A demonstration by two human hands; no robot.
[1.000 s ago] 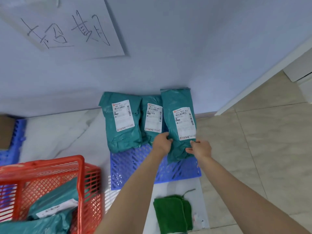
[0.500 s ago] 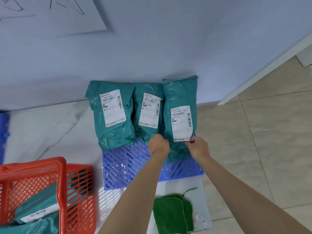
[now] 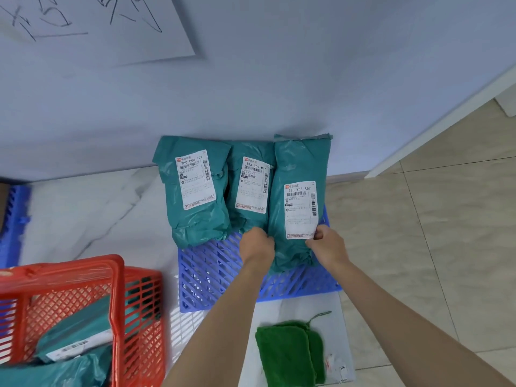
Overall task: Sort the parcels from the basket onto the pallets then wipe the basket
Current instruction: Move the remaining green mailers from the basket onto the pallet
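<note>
Both hands, left hand [image 3: 257,244] and right hand [image 3: 326,243], still pinch the third parcel [image 3: 300,202], now lower on the blue pallet [image 3: 212,275]; more wait in the basket [image 3: 117,289].

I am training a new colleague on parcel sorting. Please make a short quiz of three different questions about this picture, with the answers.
1. True or false: the person's left hand and right hand both hold the parcel labelled 523 M33 A67.
2. How many teal parcels lean against the wall on the blue pallet? A) two B) three C) five
3. Fill in: the red basket still contains ____, so wiping it with the green cloth is not yet due.

Key
1. True; the hands grip its lower edge from either side.
2. B; the other two read 780 C06 127 and 843 Y63 M47.
3. parcels
</note>
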